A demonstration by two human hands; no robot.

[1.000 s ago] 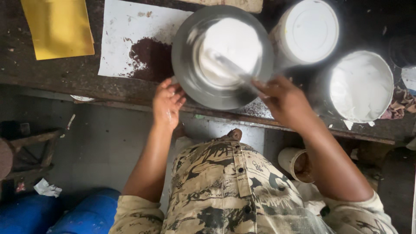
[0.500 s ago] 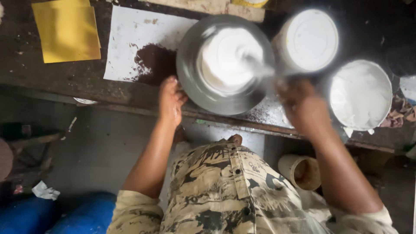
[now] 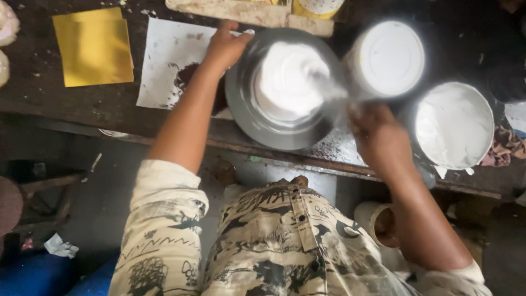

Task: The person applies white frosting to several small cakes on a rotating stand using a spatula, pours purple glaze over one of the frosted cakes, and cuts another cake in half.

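Dark workbench (image 3: 82, 107): left hand (image 3: 226, 46) fingers curled on the metal bowl (image 3: 246, 109) rim; right hand (image 3: 378, 137) closed around blurred stirring tool (image 3: 327, 87) in white paste (image 3: 285, 82).

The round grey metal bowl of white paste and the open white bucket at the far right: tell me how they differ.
The round grey metal bowl is held at its rim by the left hand and worked with a blurred tool by the right hand; the open white bucket stands untouched. The bowl's paste is heaped in the middle, leaving a bare grey band; the bucket's fill reaches wall to wall. Both hold white material on the dark bench.
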